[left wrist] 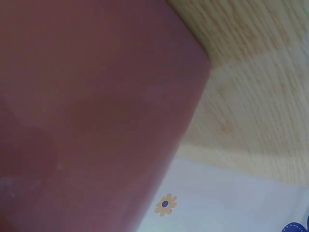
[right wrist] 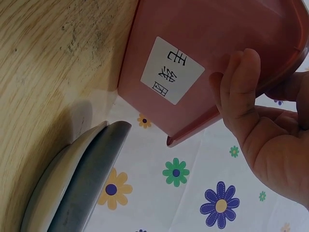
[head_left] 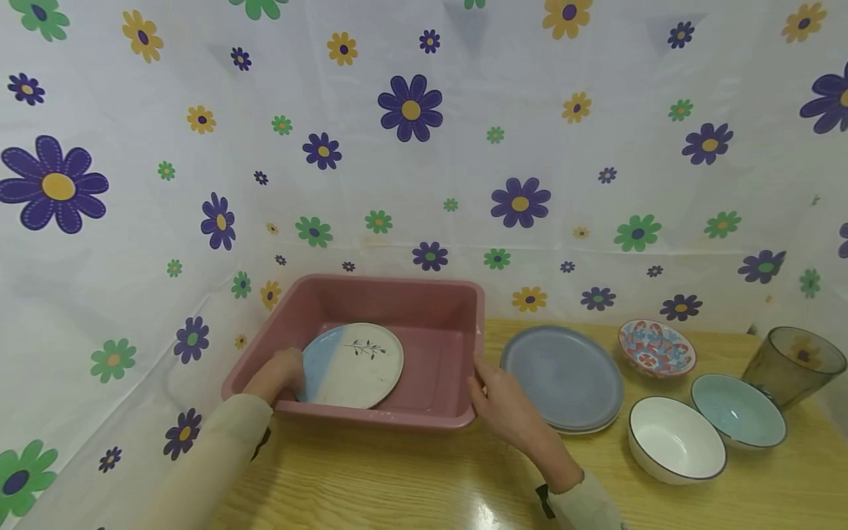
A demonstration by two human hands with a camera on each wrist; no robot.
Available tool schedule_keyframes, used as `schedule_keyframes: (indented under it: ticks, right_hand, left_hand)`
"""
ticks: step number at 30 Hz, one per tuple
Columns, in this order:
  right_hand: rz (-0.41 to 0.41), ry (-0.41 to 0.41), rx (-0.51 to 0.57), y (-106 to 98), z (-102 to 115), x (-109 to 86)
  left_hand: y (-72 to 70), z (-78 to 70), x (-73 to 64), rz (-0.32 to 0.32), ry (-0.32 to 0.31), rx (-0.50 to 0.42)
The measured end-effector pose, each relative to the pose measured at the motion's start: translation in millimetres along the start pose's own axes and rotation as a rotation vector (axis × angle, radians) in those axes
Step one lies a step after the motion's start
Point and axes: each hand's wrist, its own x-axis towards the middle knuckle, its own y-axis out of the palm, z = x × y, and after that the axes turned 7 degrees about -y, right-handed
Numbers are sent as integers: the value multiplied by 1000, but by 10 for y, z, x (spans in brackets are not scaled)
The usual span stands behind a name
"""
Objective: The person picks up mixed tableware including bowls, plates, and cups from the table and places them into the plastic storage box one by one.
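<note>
Both hands clasp the pink rectangular plastic tub [head_left: 424, 324]: left hand [head_left: 281, 374] at its near-left rim beside the blue-and-white ceramic plate [head_left: 352, 365] inside, right hand [head_left: 506, 403] curled round its near-right corner, so the step looks like shifting the tub on the wooden bench [head_left: 411, 478], needing an even two-sided pull

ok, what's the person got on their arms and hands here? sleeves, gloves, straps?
Both hands are bare: no gloves and no rings visible. The left hand and right hand come out of long, pale cream sleeves that reach the wrists. A dark band or strap shows at each cuff, clearest at the right wrist in the head view. No cables visible. The right wrist view shows only bare fingers.
</note>
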Motion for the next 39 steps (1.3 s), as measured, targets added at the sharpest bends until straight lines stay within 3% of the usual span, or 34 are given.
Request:
schedule_keyframes:
  ticks: [5, 12, 16, 20, 25, 32, 39]
  right_hand:
    - [3, 5, 1, -8, -2, 1]
    - [-4, 18, -10, -19, -21, 14]
    - [-4, 42, -30, -19, -34, 15]
    - [-13, 36, -68, -25, -30, 9]
    - [-14, 27, -83, -37, -26, -8]
    - [-21, 38, -125, -55, -35, -34]
    - [-56, 60, -65, -99, -81, -37]
  left_hand:
    - [-15, -36, 65, 29, -72, -76]
    - [-92, -32, -67, -3, -17, -95]
    - [-111, -38, -107, 17, -42, -136]
    - [-116, -88, -118, -13, -38, -139]
    - [-99, -162, -152, -76, 9, -148]
    - [10, -179, -214, -173, 183, -145]
    - [80, -244, -330, -234, 206, -214]
